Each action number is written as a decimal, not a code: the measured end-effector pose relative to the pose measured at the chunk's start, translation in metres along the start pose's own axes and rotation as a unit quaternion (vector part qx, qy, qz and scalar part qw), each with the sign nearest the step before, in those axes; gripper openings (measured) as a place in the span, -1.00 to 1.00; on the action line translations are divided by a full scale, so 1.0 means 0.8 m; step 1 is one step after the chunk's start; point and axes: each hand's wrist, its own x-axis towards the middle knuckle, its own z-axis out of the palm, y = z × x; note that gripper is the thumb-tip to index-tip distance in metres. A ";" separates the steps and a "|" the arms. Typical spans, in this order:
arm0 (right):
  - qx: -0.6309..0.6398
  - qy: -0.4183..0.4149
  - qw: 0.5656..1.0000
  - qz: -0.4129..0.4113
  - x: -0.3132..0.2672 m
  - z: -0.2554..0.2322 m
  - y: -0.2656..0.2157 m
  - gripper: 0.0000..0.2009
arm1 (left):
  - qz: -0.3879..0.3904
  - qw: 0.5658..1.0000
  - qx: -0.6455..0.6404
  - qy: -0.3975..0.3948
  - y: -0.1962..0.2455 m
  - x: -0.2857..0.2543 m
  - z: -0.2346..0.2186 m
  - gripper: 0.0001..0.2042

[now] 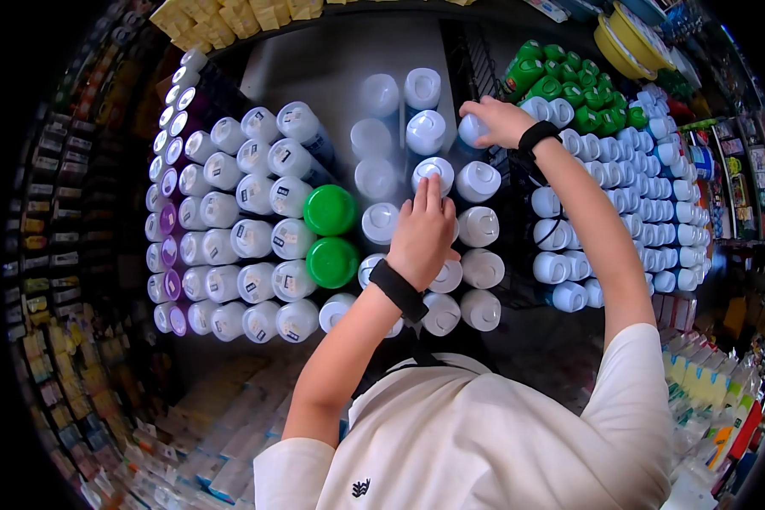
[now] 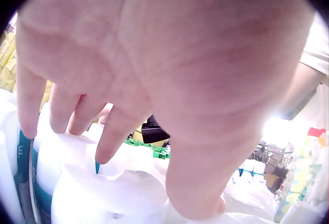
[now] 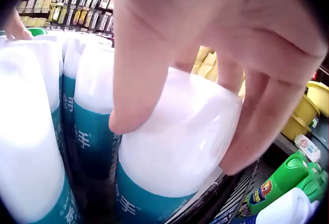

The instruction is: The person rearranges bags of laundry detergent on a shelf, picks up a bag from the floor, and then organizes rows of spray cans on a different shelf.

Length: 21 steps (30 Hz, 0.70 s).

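Observation:
In the head view the left hand (image 1: 423, 234) rests with straight fingers on the white cap (image 1: 433, 174) of a bottle in the middle rows. The left wrist view shows its palm (image 2: 154, 54) above white caps, fingertips down among them. The right hand (image 1: 503, 123) grips a white-capped bottle (image 1: 473, 130) at the far end of the right-hand row. Up close in the right wrist view, the thumb and fingers of the right hand (image 3: 180, 100) span that bottle's white cap (image 3: 180, 136), above its teal label. More teal-labelled bottles (image 3: 95, 100) stand beside it.
White-capped bottles (image 1: 255, 238) fill the left side, with two green caps (image 1: 330, 211) at their edge. Beyond a black wire rack (image 1: 478, 64) stand green bottles (image 1: 561, 81) and more white-capped rows (image 1: 625, 204). Yellow basins (image 1: 625, 47) are at the upper right.

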 end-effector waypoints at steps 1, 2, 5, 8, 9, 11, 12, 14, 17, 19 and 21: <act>0.004 -0.007 1.000 -0.017 0.001 0.001 0.002 -0.44 | 0.001 1.000 -0.002 -0.004 0.000 -0.001 -0.001 -0.31; 0.007 -0.014 0.999 -0.033 0.003 0.001 0.006 -0.44 | 0.002 1.000 -0.005 -0.008 -0.001 -0.001 -0.002 -0.29; 0.011 -0.023 0.997 -0.066 0.000 0.000 0.002 -0.44 | 0.001 1.000 -0.020 -0.018 -0.001 -0.002 -0.007 -0.28; 0.007 -0.030 0.995 -0.092 -0.002 -0.004 -0.002 -0.44 | 0.001 1.000 -0.023 -0.016 -0.002 -0.002 -0.007 -0.28; 0.005 -0.033 0.994 -0.101 -0.002 -0.004 -0.001 -0.44 | 0.002 1.000 -0.023 -0.016 -0.002 -0.002 -0.007 -0.28; 0.009 -0.042 0.992 -0.117 -0.002 -0.002 0.000 -0.43 | 0.004 1.000 -0.023 -0.016 -0.001 -0.002 -0.008 -0.28; 0.010 -0.047 0.991 -0.125 -0.002 -0.002 0.000 -0.43 | 0.003 1.000 -0.022 -0.017 -0.001 -0.002 -0.008 -0.28; 0.008 -0.049 0.990 -0.129 -0.002 -0.002 0.000 -0.43 | 0.001 1.000 -0.021 -0.019 -0.002 -0.002 -0.007 -0.28; 0.013 -0.054 0.989 -0.135 0.001 0.003 -0.001 -0.42 | -0.001 1.000 -0.024 -0.019 -0.001 -0.002 -0.008 -0.28; 0.007 -0.060 0.988 -0.139 0.003 0.004 -0.003 -0.40 | -0.001 0.999 -0.026 -0.023 -0.003 -0.002 -0.008 -0.27; -0.009 -0.068 0.988 -0.140 0.003 0.003 -0.008 -0.36 | 0.001 0.999 -0.032 -0.023 -0.004 -0.004 -0.007 -0.27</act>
